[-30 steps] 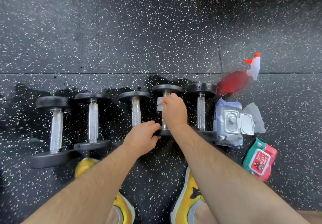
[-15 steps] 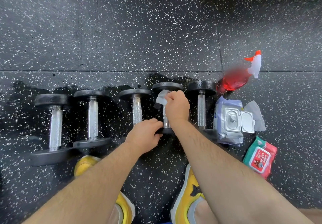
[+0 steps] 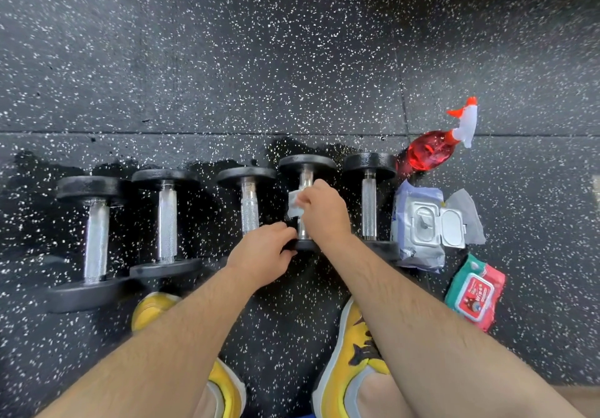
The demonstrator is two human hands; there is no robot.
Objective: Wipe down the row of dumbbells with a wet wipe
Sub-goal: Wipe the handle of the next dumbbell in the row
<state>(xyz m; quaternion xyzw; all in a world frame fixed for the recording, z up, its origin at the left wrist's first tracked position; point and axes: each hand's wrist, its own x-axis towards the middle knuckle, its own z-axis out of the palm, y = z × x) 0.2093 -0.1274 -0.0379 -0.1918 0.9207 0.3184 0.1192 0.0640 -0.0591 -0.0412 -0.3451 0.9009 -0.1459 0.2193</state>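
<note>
Several black dumbbells with chrome handles lie in a row on the speckled rubber floor. My right hand (image 3: 323, 213) is closed around a white wet wipe (image 3: 294, 207) on the handle of the fourth dumbbell (image 3: 306, 165) from the left. My left hand (image 3: 263, 255) grips that dumbbell's near head, which it mostly hides. To the left lie the third dumbbell (image 3: 249, 209), the second dumbbell (image 3: 167, 219) and the first dumbbell (image 3: 95, 239). The fifth dumbbell (image 3: 369, 203) lies just to the right of my right hand.
A lilac wipes pack (image 3: 422, 226) with its lid open lies right of the row, a loose wipe (image 3: 467, 216) beside it. A red-green wipes pack (image 3: 475, 292) sits nearer. A red spray bottle (image 3: 431, 149) lies behind. My yellow shoes (image 3: 354, 349) stand below the dumbbells.
My right hand slid the wipe up the handle toward the far head, then back down toward the middle. My left hand stayed on the near head.
</note>
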